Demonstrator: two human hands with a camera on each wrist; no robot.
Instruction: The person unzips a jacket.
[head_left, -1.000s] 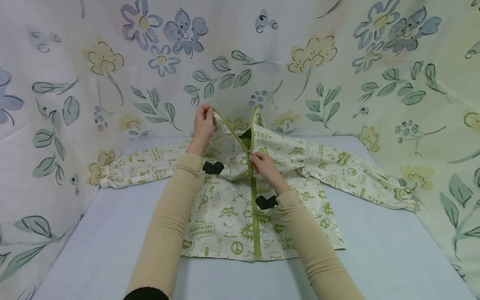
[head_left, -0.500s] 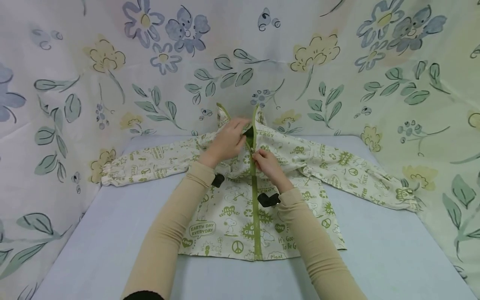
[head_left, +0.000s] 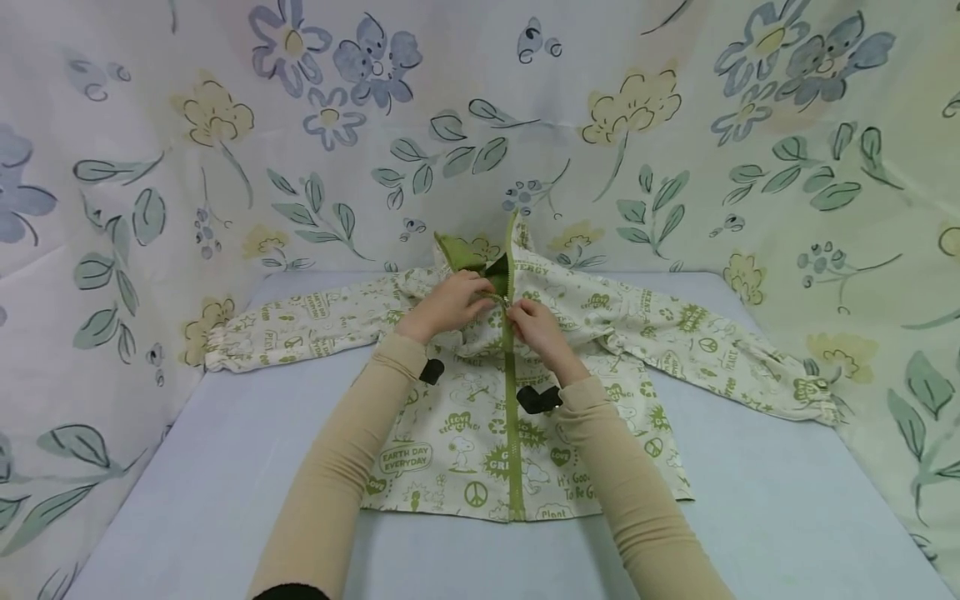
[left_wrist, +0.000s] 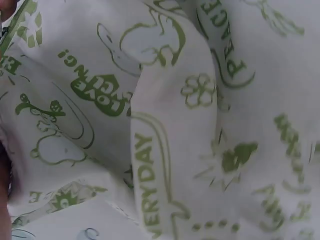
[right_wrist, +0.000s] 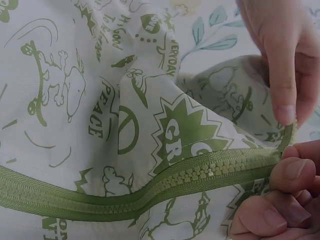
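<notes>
A white jacket with green cartoon print lies front up, its green zipper joined from the hem to the upper chest. Above that, the collar gapes and shows a green lining. My right hand pinches the zipper pull at the top of the joined teeth; its fingertips cover most of the pull. Close beside it, my left hand pinches the loose zipper edge just above the slider. In the right wrist view, the left thumb and fingers hold that green edge. Printed cloth fills the left wrist view.
The jacket's sleeves spread out to both sides on a pale table. A floral curtain hangs behind the table and along its sides. Black straps sit at both wrists.
My left hand has let go of the collar's top left edge and moved down and right to the zipper edge by the slider. The right hand stays about where it was.
</notes>
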